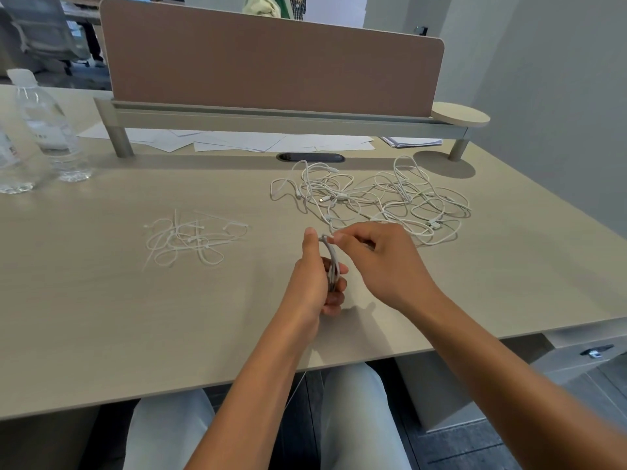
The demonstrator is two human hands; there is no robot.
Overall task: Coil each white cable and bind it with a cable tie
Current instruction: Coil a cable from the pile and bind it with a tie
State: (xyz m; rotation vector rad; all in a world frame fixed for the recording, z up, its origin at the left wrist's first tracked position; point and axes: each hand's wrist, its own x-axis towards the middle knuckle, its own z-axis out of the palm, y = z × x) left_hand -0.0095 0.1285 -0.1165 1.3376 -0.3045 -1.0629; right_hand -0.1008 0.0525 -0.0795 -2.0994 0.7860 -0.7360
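My left hand (314, 283) grips a small coil of white cable (333, 266) above the middle of the desk, thumb up along its side. My right hand (380, 259) pinches the top of that coil, fingertips meeting it near my left thumb. A thin strand (298, 385) hangs from my left hand down past the desk's front edge. A tangle of loose white cables (373, 198) lies just beyond my hands to the right. A pile of white cable ties (190, 237) lies to the left of my hands.
Two clear water bottles (47, 127) stand at the far left of the desk (101, 317). White papers (244, 140) lie under a raised shelf rail with a brown divider panel (271, 62). A black cable grommet (310, 157) sits behind the cables.
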